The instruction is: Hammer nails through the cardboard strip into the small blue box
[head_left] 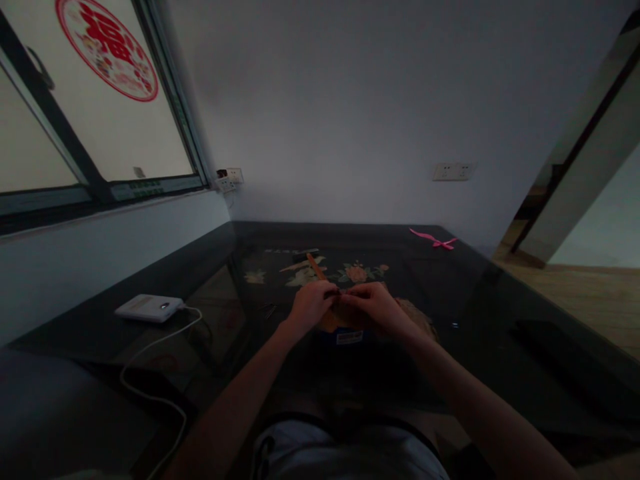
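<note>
The thin orange stick [316, 265] is slim, straight and pencil-like, and slants away from the person over the flower pattern in the middle of the dark glass table [480, 293], its near end lost in the fingers. There is one stick, one orange-brown piece [329, 325] beneath the hands, one blue item [350, 337] with a white label under that, one white power bank [149, 307] with one white cable [150, 347] off to the left, and one pink ribbon [434, 240] at the far right edge. Both forearms reach forward and converge; the left hand [309, 305] is curled closed, pinching the stick's near end, and the right hand [376, 307] is curled against it, fingertips meeting; in the dim light I cannot tell what the right hand grips
</note>
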### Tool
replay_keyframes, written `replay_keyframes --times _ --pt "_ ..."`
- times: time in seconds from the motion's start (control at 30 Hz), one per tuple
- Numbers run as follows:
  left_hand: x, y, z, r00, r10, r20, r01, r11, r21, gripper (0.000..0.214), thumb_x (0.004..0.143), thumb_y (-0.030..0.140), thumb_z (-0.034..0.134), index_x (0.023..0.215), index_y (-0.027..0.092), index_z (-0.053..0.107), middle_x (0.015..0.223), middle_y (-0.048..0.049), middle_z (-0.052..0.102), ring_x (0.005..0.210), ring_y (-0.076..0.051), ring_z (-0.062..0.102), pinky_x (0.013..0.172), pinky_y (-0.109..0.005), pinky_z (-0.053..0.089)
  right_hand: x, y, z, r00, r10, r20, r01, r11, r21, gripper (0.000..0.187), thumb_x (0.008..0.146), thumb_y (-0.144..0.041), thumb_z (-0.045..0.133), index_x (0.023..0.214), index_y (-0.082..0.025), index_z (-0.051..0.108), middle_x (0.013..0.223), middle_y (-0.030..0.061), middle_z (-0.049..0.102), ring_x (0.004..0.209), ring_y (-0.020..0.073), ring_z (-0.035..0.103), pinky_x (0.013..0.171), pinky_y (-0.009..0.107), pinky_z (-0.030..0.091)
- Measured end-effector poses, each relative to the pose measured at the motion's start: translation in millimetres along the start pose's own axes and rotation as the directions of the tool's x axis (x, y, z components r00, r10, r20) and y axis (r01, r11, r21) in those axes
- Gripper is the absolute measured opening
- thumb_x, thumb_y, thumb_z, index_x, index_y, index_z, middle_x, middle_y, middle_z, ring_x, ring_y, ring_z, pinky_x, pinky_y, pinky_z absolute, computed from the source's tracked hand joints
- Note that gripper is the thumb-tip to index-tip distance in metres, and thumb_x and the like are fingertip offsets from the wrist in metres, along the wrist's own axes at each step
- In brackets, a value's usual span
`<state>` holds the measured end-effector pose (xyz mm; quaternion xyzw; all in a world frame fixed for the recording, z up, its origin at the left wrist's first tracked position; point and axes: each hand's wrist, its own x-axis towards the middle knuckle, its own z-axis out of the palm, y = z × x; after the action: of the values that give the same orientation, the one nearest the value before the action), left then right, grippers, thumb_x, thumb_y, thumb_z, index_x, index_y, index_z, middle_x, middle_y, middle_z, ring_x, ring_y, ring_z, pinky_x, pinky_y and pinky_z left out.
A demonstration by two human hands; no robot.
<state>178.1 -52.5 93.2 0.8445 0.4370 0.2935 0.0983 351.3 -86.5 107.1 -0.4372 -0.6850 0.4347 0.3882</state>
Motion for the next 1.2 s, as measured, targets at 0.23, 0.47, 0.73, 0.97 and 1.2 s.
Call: replay_keyframes --times 0.23,0.47,0.73,0.97,1.2 --pt "8.7 -5.4 -14.4 0.996 -0.086 -0.039 0.067 0.933 -0.352 0.020 0.080 0.030 0.055 0.071 0.014 0.062 0.068 -0.0029 0.064 0.066 -0.016 0.060 0.060 -0.024 0.044 1.2 -1.3 2.3 0.999 0.018 -0.032 -0.019 0.999 -0.029 0.027 0.072 -0.037 0.060 0.063 -0.012 0.064 0.056 -0.0001 0.059 0.053 0.0107 0.052 0.052 0.022 0.039" --pt "-21.2 -101.7 -54.4 0.949 -0.291 -0.121 0.293 0.956 -0.002 0.021 0.079 0.032 0.054 0.070 0.016 0.063 0.072 -0.0034 0.066 0.067 -0.016 0.060 0.064 -0.025 0.043 -6.4 -18.5 -0.2 0.999 -0.026 -0.043 0.021 0.995 -0.100 0.026 0.076 -0.037 0.060 0.063 -0.014 0.065 0.059 -0.0014 0.056 0.055 0.0101 0.050 0.052 0.021 0.037" --pt "-58.6 -196.3 -56.9 0.898 -0.440 0.007 0.412 0.846 0.337 0.013 0.073 0.028 0.058 0.070 0.020 0.067 0.073 -0.0041 0.069 0.069 -0.018 0.062 0.058 -0.023 0.039 -49.5 -66.1 68.6 0.884 -0.306 0.354 0.383 0.907 -0.174 0.017 0.086 -0.026 0.054 0.082 -0.021 0.070 0.084 0.0000 0.068 0.079 0.0113 0.062 0.071 0.020 0.046" --pt "-65.7 -195.7 -42.8 0.903 -0.429 -0.008 0.426 0.893 0.145 0.017 0.073 0.032 0.059 0.077 0.018 0.068 0.079 -0.0050 0.070 0.074 -0.019 0.063 0.065 -0.025 0.043 13.4 -20.5 145.7 0.928 -0.186 0.322 0.359 0.678 -0.642 0.018 0.088 -0.022 0.050 0.091 -0.016 0.067 0.092 0.0049 0.068 0.083 0.0156 0.062 0.073 0.023 0.044" --pt "-72.0 -194.1 -42.2 0.938 -0.345 0.023 0.343 0.938 0.054 0.020 0.073 0.023 0.056 0.091 0.017 0.065 0.074 -0.0021 0.066 0.068 -0.015 0.060 0.064 -0.024 0.043 83.4 16.2 176.5 0.969 -0.160 0.190 0.248 0.665 -0.705 0.025 0.092 -0.018 0.039 0.100 -0.015 0.063 0.100 0.0077 0.066 0.097 0.0178 0.054 0.082 0.027 0.039"
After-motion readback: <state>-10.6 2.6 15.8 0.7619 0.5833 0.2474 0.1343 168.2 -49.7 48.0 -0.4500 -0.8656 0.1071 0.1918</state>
